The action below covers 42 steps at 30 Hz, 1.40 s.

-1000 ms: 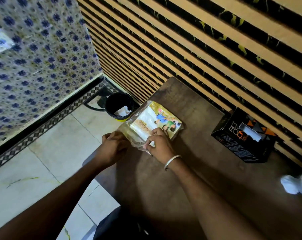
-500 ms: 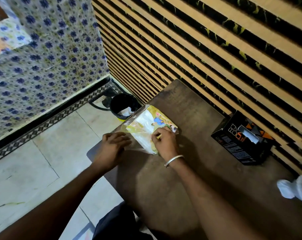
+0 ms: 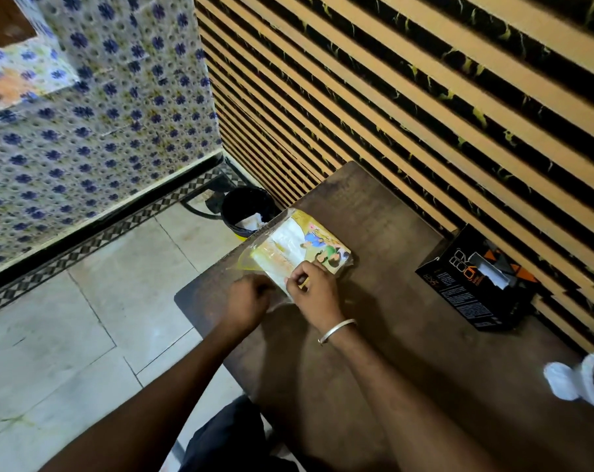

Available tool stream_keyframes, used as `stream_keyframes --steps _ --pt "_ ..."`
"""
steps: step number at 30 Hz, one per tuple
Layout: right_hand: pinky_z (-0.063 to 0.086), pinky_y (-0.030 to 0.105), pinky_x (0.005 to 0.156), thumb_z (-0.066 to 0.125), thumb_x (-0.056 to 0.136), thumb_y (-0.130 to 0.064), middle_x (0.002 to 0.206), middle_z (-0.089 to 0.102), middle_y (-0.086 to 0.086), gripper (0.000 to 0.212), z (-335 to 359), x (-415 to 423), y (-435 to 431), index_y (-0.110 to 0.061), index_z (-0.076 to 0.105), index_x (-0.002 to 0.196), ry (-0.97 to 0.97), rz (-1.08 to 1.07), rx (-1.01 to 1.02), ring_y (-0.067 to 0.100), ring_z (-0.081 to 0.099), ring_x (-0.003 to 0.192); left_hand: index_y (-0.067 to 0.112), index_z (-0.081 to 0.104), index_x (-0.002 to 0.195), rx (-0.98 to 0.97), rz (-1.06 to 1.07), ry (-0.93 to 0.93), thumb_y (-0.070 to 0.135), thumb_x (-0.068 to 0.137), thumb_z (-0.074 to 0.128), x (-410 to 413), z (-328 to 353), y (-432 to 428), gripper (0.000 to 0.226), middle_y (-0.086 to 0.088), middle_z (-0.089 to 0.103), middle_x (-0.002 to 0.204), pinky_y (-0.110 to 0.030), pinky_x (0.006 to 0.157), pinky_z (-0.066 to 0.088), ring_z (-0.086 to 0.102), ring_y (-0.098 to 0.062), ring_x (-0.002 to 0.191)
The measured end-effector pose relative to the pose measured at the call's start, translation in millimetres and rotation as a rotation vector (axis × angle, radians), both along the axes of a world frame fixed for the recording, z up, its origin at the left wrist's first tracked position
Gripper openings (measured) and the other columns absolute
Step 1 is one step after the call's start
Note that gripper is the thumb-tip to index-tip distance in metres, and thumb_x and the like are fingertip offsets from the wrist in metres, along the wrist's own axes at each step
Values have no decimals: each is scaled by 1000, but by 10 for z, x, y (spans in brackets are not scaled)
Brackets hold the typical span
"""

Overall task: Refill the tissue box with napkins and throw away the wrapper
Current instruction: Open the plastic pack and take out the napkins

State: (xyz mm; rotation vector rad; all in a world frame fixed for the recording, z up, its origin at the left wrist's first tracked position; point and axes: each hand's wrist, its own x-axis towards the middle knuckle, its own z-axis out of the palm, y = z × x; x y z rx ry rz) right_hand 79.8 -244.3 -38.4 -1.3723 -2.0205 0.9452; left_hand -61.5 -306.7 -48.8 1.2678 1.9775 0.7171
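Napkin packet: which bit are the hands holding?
Both hands, left hand and right hand, pinch the napkin packet at its near wrapper edge.

Dark wooden table (image 3: 374,352) against striped slat wall (image 3: 408,97), blue-flowered tile wall (image 3: 101,137), pale tiled floor (image 3: 67,335).

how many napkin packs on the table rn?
1. A clear plastic napkin pack with a yellow cartoon print lies at the brown wooden table's far-left edge, under the left hand and right hand. Black cardboard tissue box contents mostly hidden.
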Motion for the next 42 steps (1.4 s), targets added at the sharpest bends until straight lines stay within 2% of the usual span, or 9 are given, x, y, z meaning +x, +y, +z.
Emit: stream_keyframes --steps 4,7,11,15,19,23,31,39,42 --pt "44 23 69 74 80 -29 79 63 -1 19 73 12 -10 -14 62 77 -4 85 -57 12 57 74 10 66 62 -212 561 -640 1 71 67 93 -106 176 13 -16 63 65 -24 53 46 57 -20 56" --pt "44 28 90 59 85 -56 109 59 1 43 130 29 144 -21 62 109 -70 -28 -18 17 56 101 8 69 70 -222 662 -723 13 51 69 57 -201 246 20 -15 69 74 -41 68 55 64 -28 71" --pt "34 43 110 61 88 -47 145 43 15 67 28 61 792 -15 42 144 -361 -240 -183 33 42 133 7 74 92 -237 666 -765 29 42 88 29 -430 295 57 -12 77 90 -56 76 60 74 -35 87" --pt "19 41 123 72 83 -41 163 20 17 97 -136 64 1286 -8 17 156 -512 -81 -512 32 19 150 9 67 76 -223 683 -812 27 46 90 67 -405 344 42 -7 73 79 -45 73 61 69 -26 74" --pt "39 47 113 79 49 -72 151 45 11 126 -241 44 1475 -10 35 149 -441 -55 -634 31 46 137 7 65 72 -191 686 -825 17 62 91 111 -399 406 30 -3 62 65 -27 61 49 58 -16 57" --pt "55 44 98 82 36 -73 108 75 4 99 -297 146 1517 -9 70 110 -239 17 -736 24 70 103 -2 70 101 -267 680 -923 21 68 88 51 -488 400 44 -18 75 96 -35 66 57 72 -30 79" --pt "56 26 89 71 90 -26 113 75 6 37 228 346 1335 -7 66 120 86 173 -708 18 71 105 3 69 100 -172 473 -1236 1 83 68 75 -54 353 17 -2 77 89 -22 58 56 74 -12 75" --pt "53 38 102 70 90 -32 124 70 15 45 462 617 1298 -4 64 124 202 107 -732 24 67 114 8 64 119 -231 324 -1478 20 81 74 269 112 414 42 -15 69 123 -44 86 57 70 -32 104" --pt "50 45 105 77 77 -50 122 72 11 63 391 760 1247 -10 65 124 234 45 -747 27 67 115 2 60 125 -245 354 -1344 15 94 61 329 13 433 34 -14 69 123 -33 77 60 71 -25 103"
